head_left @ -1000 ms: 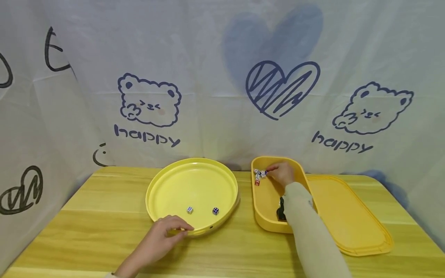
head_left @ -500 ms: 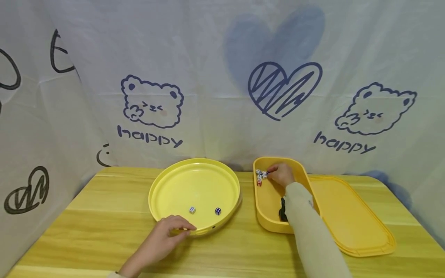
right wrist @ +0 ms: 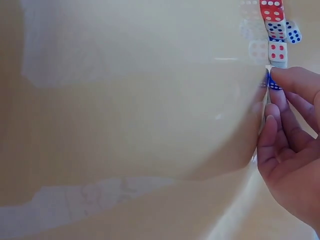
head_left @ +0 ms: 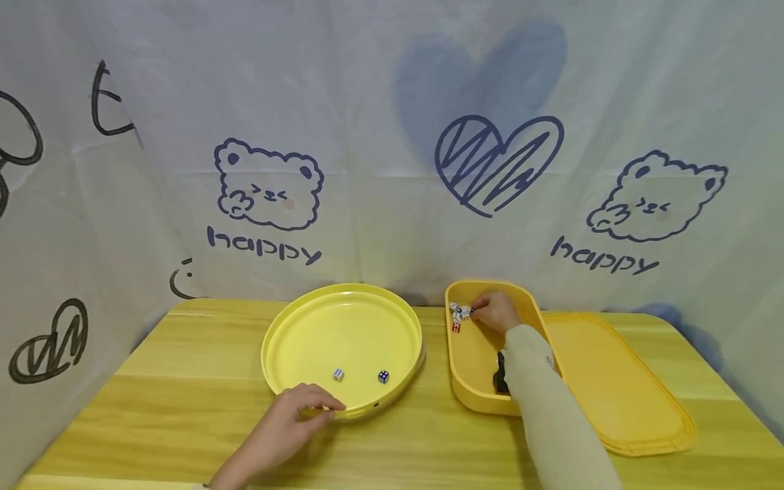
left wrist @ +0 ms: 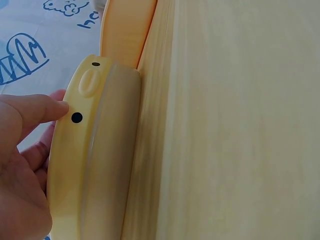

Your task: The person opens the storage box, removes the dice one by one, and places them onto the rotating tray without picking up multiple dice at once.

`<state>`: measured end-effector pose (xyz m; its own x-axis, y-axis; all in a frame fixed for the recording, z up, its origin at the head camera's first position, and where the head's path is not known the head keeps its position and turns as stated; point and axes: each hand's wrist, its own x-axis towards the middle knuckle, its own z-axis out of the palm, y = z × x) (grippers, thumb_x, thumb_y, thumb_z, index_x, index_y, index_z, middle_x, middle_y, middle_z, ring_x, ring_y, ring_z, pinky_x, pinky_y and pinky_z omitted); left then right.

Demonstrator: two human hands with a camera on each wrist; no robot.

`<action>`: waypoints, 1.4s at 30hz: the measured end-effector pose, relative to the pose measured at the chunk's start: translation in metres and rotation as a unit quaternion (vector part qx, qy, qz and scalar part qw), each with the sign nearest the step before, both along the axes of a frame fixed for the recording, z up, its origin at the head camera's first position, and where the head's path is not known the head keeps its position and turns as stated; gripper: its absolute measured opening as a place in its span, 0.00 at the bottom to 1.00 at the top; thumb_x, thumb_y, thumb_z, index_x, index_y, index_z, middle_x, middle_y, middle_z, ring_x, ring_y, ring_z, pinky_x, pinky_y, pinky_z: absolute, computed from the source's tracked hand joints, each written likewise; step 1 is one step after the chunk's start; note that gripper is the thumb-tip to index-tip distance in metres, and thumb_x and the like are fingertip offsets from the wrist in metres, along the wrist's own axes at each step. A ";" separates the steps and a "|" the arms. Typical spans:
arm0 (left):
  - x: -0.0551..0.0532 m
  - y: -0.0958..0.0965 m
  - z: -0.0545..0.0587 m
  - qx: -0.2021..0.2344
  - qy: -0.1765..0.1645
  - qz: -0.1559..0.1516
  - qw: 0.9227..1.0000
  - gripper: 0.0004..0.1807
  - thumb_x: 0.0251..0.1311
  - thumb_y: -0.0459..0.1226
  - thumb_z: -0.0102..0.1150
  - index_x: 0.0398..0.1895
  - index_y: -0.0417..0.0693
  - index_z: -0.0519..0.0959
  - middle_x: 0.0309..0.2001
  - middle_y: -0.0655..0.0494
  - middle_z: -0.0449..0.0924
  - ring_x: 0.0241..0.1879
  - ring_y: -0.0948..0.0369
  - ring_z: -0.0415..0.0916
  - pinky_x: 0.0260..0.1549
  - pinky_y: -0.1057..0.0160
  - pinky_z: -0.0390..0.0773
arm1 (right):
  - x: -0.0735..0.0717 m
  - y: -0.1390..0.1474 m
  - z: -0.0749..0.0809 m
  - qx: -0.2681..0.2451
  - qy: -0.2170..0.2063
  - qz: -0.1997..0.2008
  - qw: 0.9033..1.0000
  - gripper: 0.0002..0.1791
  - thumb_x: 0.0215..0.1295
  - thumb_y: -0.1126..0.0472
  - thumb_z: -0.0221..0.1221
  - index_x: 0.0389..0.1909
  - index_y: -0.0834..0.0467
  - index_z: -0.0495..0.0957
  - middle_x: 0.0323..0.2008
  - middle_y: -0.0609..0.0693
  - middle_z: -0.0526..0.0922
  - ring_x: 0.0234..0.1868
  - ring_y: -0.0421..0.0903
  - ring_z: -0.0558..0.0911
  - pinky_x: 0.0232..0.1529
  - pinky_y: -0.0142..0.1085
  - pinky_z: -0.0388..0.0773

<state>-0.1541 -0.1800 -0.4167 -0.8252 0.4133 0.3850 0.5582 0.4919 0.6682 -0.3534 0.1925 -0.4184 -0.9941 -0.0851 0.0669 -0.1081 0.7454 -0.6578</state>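
Inside the deep yellow box (head_left: pixel 478 361), my right hand (head_left: pixel 499 313) pinches a blue die (right wrist: pixel 274 82) between thumb and fingertips. Close to it by the box's left wall lie several white dice (head_left: pixel 465 312) and a red die (head_left: pixel 456 327). My left hand (head_left: pixel 297 414) holds the front rim of a round yellow tray (head_left: pixel 343 340), thumb outside and fingers over the edge. A white die (head_left: pixel 338 375) with blue pips and a blue die (head_left: pixel 383 376) rest apart on the tray's floor. The left wrist view shows the thumb beside a black dot (left wrist: pixel 76 117).
A flat yellow lid (head_left: pixel 618 388) lies right of the box, partly behind my right sleeve (head_left: pixel 545 395). Near the box's front sits a black object (head_left: pixel 501 374), half hidden by the sleeve. A printed white cloth (head_left: pixel 367 218) hangs behind the wooden table (head_left: pixel 171 381).
The head view has shifted slightly. Both hands keep their places, the right inside the box by the dice, the left on the tray's rim.
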 end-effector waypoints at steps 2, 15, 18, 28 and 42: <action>0.001 0.001 -0.002 0.001 0.003 -0.001 1.000 0.09 0.57 0.29 0.64 0.38 0.52 0.86 0.38 0.64 0.84 0.39 0.64 0.76 0.39 0.62 0.76 | 0.002 0.001 0.000 -0.007 -0.003 -0.001 1.000 0.11 0.55 0.70 0.64 0.39 0.70 0.83 0.39 0.62 0.84 0.39 0.55 0.80 0.43 0.45 0.78; 0.002 -0.001 -0.007 0.004 0.014 -0.002 1.000 0.09 0.57 0.29 0.64 0.37 0.51 0.86 0.37 0.64 0.84 0.38 0.66 0.76 0.37 0.64 0.76 | -0.002 -0.008 0.020 -0.031 -0.031 0.035 0.998 0.10 0.64 0.67 0.60 0.44 0.68 0.82 0.42 0.59 0.81 0.42 0.52 0.76 0.48 0.44 0.75; 0.001 -0.001 -0.006 0.005 0.023 -0.002 1.000 0.09 0.56 0.28 0.65 0.37 0.51 0.86 0.37 0.64 0.84 0.37 0.66 0.76 0.36 0.64 0.76 | -0.001 -0.011 0.030 -0.037 -0.021 0.036 0.998 0.11 0.64 0.66 0.61 0.45 0.68 0.81 0.44 0.60 0.81 0.43 0.54 0.76 0.49 0.44 0.75; 0.000 0.000 -0.002 0.000 0.003 -0.001 1.000 0.09 0.58 0.29 0.64 0.37 0.52 0.86 0.38 0.64 0.84 0.39 0.66 0.76 0.38 0.63 0.76 | 0.010 -0.009 0.055 -0.055 -0.003 0.027 0.998 0.14 0.65 0.64 0.61 0.48 0.68 0.80 0.47 0.61 0.81 0.46 0.54 0.76 0.49 0.43 0.74; 0.001 -0.001 -0.002 0.003 0.025 0.000 1.000 0.09 0.57 0.29 0.64 0.37 0.51 0.86 0.37 0.64 0.84 0.38 0.66 0.76 0.37 0.63 0.76 | 0.035 -0.012 0.081 -0.101 0.012 0.045 0.994 0.16 0.68 0.63 0.59 0.51 0.68 0.79 0.48 0.60 0.82 0.45 0.53 0.76 0.48 0.40 0.74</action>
